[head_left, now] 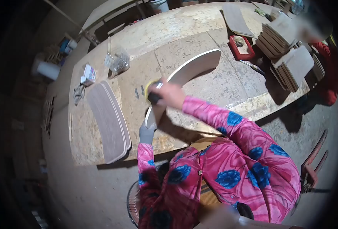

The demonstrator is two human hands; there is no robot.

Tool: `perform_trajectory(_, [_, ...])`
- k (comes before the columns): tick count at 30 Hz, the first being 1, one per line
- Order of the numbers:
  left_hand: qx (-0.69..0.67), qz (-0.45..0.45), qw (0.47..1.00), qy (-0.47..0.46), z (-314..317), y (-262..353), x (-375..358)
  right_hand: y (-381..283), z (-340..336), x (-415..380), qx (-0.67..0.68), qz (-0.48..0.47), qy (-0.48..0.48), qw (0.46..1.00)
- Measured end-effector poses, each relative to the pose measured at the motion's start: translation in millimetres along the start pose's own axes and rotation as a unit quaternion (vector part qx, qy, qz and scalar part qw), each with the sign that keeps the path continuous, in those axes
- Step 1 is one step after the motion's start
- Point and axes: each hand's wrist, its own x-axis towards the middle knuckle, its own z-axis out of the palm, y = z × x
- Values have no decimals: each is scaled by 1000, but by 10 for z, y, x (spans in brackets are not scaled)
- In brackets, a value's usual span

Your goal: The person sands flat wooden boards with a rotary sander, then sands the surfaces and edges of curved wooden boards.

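A curved wooden board (195, 69) stands on its long edge across the table, its pale edge facing up. My left hand (146, 134), in a grey glove, grips the near end of the board. My right hand (171, 95) is bare and slightly blurred, closed around a rounded black tool with a yellow rim (153, 92). That tool is pressed at the upper edge of the board, left of its middle; its exact kind is hidden by the fingers and blur. Left of my hands, a stack of curved boards (107, 120) lies flat near the table's left side.
On the worktable (138, 86) are a clear plastic container (118, 61), a small box (88, 74) and a crumpled rag (78, 94). A red tray (241, 48), a knife-like tool (253, 67) and stacked boards (287, 68) are at right, beside another person in red (327, 76).
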Motion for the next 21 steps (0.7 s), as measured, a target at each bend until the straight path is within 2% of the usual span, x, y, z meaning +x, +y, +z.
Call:
perform_trajectory(1, [54,86,995,23,-4,-282,90,-158,132,-75,23,-49,-17,998])
perform_trajectory(3, [152,193,969,-17,-108,-535,197,-416,113,-188,32,-93,-8,995])
perform_trajectory(4, [126,122,984,-26,-109,-476,189,-386,127,-200,38,-84,6,996])
perform_trajectory(5, [127,130,983,-33,-103,-292,148,-325,126,-203,42,-76,19,996])
perform_trajectory(7, [88,-18,996,-18,-97,97,28,-105,-32,-166,9,-23,55,998])
perform_trajectory(9, [67,-12,997,-28,-99,81,43,260,-230,-100,-21,73,78,994])
perform_trajectory(12, [34,-11,999,-36,-88,58,39,841,-607,7,-99,170,161,967])
perform_trajectory(14, [24,-12,999,-38,-88,21,51,1184,-911,17,-131,241,176,946])
perform_trajectory(18, [29,-13,999,-33,-99,41,26,1796,-1421,-146,-179,326,220,902])
perform_trajectory(21, [71,-26,995,-60,-132,346,-28,2188,-1595,-507,-177,303,269,897])
